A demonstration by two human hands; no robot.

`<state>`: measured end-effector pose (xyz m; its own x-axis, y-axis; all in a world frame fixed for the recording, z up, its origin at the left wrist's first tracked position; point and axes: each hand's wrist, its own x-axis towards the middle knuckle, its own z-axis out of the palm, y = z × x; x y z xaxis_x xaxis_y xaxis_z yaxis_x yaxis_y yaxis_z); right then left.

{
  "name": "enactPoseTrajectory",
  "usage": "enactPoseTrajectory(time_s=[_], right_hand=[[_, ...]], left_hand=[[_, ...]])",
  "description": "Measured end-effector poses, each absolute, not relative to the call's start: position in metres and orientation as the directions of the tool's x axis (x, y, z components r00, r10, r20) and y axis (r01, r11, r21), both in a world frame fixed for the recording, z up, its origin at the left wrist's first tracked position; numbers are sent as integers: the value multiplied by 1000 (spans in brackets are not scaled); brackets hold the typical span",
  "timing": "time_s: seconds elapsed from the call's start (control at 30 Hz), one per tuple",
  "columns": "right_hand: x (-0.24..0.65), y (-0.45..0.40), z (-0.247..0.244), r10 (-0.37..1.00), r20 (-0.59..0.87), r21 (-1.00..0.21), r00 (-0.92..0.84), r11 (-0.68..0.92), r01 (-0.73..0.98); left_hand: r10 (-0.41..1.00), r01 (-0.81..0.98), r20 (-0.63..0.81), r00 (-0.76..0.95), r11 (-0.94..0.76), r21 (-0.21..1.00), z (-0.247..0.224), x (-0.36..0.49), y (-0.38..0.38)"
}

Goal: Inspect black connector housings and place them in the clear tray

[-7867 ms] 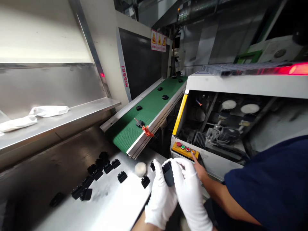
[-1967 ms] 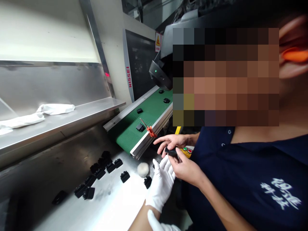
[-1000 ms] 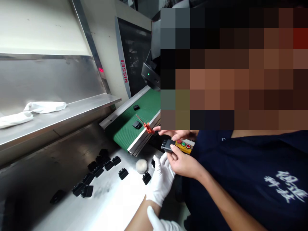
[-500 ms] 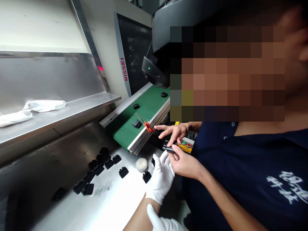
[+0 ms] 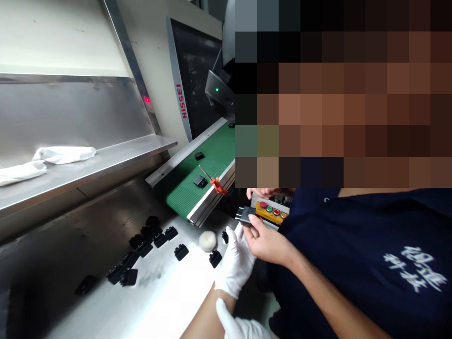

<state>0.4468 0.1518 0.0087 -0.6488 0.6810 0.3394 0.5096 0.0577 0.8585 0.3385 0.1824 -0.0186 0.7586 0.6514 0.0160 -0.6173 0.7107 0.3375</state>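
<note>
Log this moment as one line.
white-gloved left hand open, empty | nearest black plastic block, held by co-worker's bare hand | white-gloved right hand low

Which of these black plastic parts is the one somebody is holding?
The black plastic part pinched in the co-worker's bare hand, beside the yellow button box. The others lie on the steel table or green conveyor belt.

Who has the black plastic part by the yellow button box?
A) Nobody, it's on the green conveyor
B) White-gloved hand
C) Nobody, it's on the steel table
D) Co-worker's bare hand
D. A co-worker's bare hand pinches the black plastic part beside the yellow button box; the white-gloved hand is just below it.
</note>
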Motion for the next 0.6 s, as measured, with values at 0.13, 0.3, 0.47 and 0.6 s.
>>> enactPoseTrajectory(time_s=[0.13, 0.3, 0.47, 0.6], right_hand=[[443, 149, 7, 679, 322, 876, -660, 51, 480], [440, 145, 1, 688, 299, 900, -661, 28, 435], [438, 143, -11, 685, 259, 923, -681, 33, 384], [436, 141, -17, 689, 183, 966, -702, 7, 258]], left_hand=[[683, -634, -64, 727, 704, 321, -16, 338, 181], [720, -656, -141, 679, 682, 324, -19, 342, 180], [742, -668, -188, 643, 664, 337, -20, 351, 182], [794, -707, -193, 577, 604, 369, -14, 355, 186]])
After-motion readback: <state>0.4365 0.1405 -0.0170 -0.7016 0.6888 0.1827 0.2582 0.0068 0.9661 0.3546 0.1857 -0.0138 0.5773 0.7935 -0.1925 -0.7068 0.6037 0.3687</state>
